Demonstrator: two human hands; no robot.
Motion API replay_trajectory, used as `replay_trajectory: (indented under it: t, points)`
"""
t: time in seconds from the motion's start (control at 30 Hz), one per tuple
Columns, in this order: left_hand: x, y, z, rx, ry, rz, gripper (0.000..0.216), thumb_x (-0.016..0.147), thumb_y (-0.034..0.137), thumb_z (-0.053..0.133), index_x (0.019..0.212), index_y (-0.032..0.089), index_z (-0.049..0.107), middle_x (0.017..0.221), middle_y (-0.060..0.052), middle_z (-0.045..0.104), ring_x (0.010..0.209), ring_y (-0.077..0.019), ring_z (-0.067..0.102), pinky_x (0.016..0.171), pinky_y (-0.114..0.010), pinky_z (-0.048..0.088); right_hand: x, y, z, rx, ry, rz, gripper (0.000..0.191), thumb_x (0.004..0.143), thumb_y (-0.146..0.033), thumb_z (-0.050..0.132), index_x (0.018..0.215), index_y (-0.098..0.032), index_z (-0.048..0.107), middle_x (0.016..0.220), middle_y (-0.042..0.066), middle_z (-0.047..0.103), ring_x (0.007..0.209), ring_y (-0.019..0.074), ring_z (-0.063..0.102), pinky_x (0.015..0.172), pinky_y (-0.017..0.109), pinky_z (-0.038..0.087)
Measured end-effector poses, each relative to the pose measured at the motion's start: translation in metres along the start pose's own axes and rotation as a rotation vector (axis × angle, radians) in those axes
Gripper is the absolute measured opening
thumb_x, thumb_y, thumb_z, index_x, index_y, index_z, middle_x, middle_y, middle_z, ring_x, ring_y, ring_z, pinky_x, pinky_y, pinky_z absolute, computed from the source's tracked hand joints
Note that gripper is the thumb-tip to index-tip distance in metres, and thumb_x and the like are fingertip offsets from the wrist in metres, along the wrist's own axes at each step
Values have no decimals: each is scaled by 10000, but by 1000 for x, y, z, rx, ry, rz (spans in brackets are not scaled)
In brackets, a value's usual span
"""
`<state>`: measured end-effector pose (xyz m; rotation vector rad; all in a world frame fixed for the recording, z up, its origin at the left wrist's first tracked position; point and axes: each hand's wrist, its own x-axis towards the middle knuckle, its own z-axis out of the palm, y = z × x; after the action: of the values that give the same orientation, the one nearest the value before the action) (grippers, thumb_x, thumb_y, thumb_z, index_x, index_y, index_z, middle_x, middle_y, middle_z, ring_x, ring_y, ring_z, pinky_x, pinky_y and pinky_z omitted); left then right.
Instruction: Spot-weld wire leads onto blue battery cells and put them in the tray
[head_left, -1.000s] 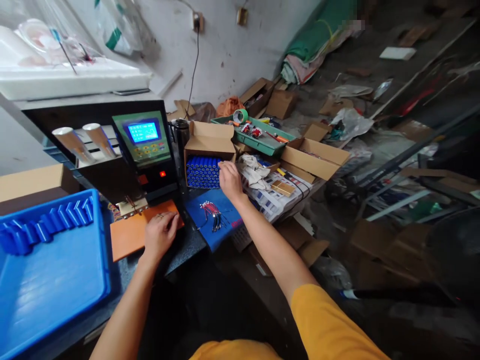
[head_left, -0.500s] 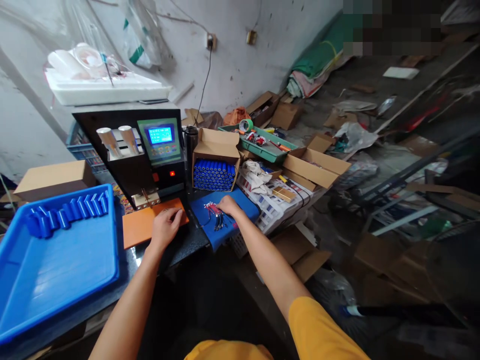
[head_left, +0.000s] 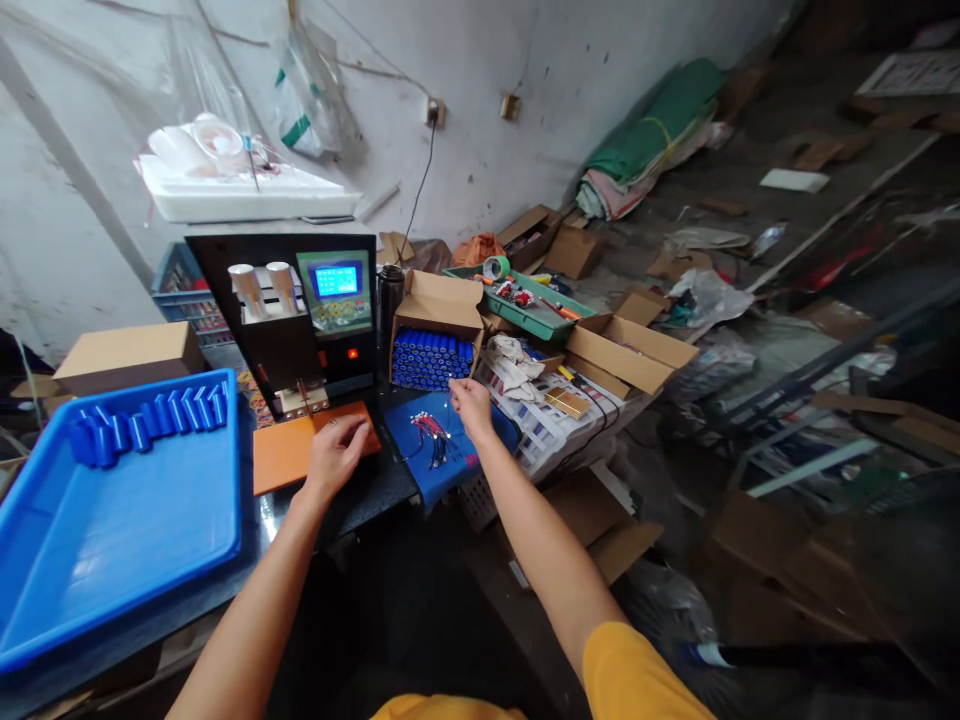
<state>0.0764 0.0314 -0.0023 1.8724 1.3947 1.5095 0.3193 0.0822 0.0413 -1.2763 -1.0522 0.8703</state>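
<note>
My left hand (head_left: pixel 337 455) rests on the orange board (head_left: pixel 285 455) in front of the black spot welder (head_left: pixel 300 350). Its fingers are curled in, and whatever they may hold is hidden. My right hand (head_left: pixel 472 408) is raised above the blue cloth (head_left: pixel 409 425), its thumb and fingertips pinched on a thin wire lead (head_left: pixel 448 396) with a small pale end. Below and left of that hand, a bunch of red and black wire leads (head_left: pixel 431 432) with white ends lies on the cloth. Just behind stands a carton of blue cylindrical battery cells (head_left: pixel 431 358).
At left, a blue tray (head_left: pixel 238 480) holds several blue wrapped battery pieces (head_left: pixel 161 415). A closed carton (head_left: pixel 127 355) sits behind it. To the right are a green tray (head_left: pixel 536 318) of tools, an open carton (head_left: pixel 630 350) and a white crate (head_left: pixel 536 420).
My right hand has lifted off the bunch of leads, moving slightly right and up with a thin lead pinched in it. My left hand stays on the board. The view has shifted slightly.
</note>
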Motion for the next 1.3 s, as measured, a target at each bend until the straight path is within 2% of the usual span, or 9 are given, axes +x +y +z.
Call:
replay_trajectory:
  t: [0.13, 0.27, 0.47, 0.63, 0.73, 0.87, 1.0, 1.13, 1.3]
  points:
    - [-9, 20, 2, -39, 45, 65, 273, 863, 406, 566, 957, 187, 699, 913, -76, 734, 850, -199, 687, 809, -346, 546, -22, -16, 28, 165, -4, 12, 336, 663, -467, 676, 624, -198, 479, 454, -83, 398, 401, 57, 326, 399, 192, 228]
    - [-15, 38, 4, 123, 24, 140, 256, 877, 386, 576, 1008, 197, 690, 950, -88, 730, 884, -212, 671, 829, -364, 516, -49, -20, 65, 280, -89, 85, 323, 672, -441, 683, 625, -194, 480, 448, -84, 406, 392, 50, 319, 390, 188, 223]
    - [-14, 33, -6, 290, 34, 108, 243, 906, 333, 532, 996, 176, 695, 945, -112, 730, 857, -219, 658, 818, -371, 484, -79, -21, 108, 372, -187, 168, 322, 670, -424, 683, 593, -187, 479, 438, -84, 395, 392, 47, 321, 388, 191, 228]
    - [-22, 26, -23, 15, 144, -111, 274, 885, 390, 548, 936, 172, 706, 916, -90, 733, 838, -200, 673, 797, -339, 516, -91, -21, 117, 347, -313, 232, 337, 671, -447, 691, 607, -179, 497, 500, -64, 449, 433, 53, 379, 390, 177, 246]
    - [-25, 24, -33, -239, 108, -290, 311, 857, 437, 569, 920, 161, 699, 880, -74, 731, 819, -191, 680, 767, -317, 534, -95, -17, 118, 320, -411, 237, 290, 651, -420, 712, 693, -173, 568, 554, -54, 501, 476, 64, 431, 403, 169, 298]
    - [-22, 21, -45, -374, 41, -369, 369, 822, 506, 589, 854, 152, 687, 785, -58, 714, 737, -174, 661, 708, -299, 528, -97, -10, 124, 301, -539, 206, 253, 629, -371, 724, 726, -164, 617, 599, -29, 574, 506, 77, 486, 430, 178, 344]
    - [-20, 16, -49, -361, 35, -388, 393, 803, 538, 597, 784, 150, 658, 683, -34, 671, 636, -140, 604, 613, -257, 484, -96, -6, 131, 254, -586, 164, 260, 619, -389, 731, 694, -163, 627, 568, -21, 583, 479, 85, 476, 430, 197, 330]
    - [-20, 10, -56, -305, 34, -388, 348, 827, 487, 583, 804, 149, 666, 713, -48, 683, 647, -140, 610, 643, -261, 494, -89, -5, 136, 162, -572, 60, 256, 619, -401, 733, 663, -166, 641, 559, -11, 590, 493, 102, 479, 462, 225, 356]
    - [-1, -17, -105, 57, 76, -341, 232, 862, 354, 547, 877, 165, 682, 826, -70, 722, 760, -173, 660, 738, -289, 510, -76, 3, 144, 88, -509, -42, 262, 648, -428, 717, 688, -172, 678, 642, 45, 665, 588, 163, 572, 543, 275, 435]
